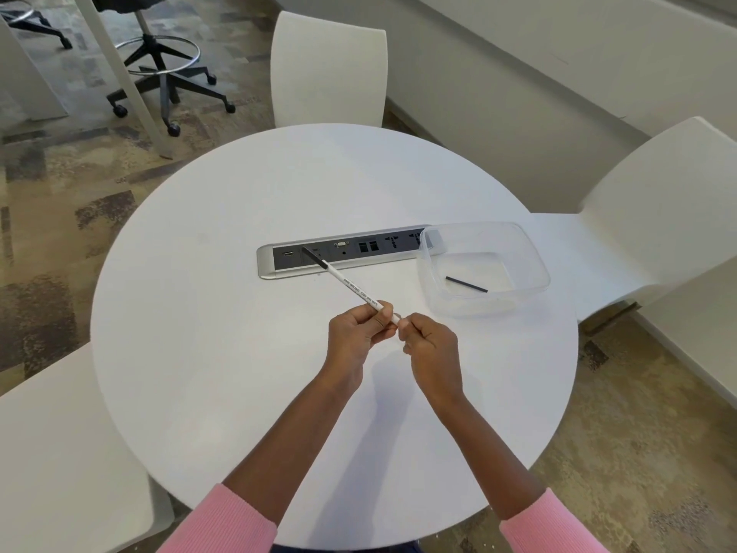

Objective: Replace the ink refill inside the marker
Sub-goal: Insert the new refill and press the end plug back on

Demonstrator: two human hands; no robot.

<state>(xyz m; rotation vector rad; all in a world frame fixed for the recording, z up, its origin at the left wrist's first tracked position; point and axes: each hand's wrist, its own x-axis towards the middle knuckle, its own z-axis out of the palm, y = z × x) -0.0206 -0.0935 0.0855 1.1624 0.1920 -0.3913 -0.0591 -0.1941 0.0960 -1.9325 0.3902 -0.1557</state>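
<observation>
A slim white marker (351,287) with black print on its barrel and a black cap end (312,257) points away to the upper left above the round white table (239,353). My left hand (357,337) grips the barrel near its rear. My right hand (428,349) pinches the very rear end of the marker, fingers closed around it. A thin black ink refill stick (466,284) lies inside a clear plastic tub (530,253) to the right of my hands.
A silver power and data socket strip (359,249) is set into the table's middle, its right end under the tub. White chairs stand at the far side (329,69), right (658,201) and left (60,453). A wheeled stool (167,73) stands on the carpet beyond.
</observation>
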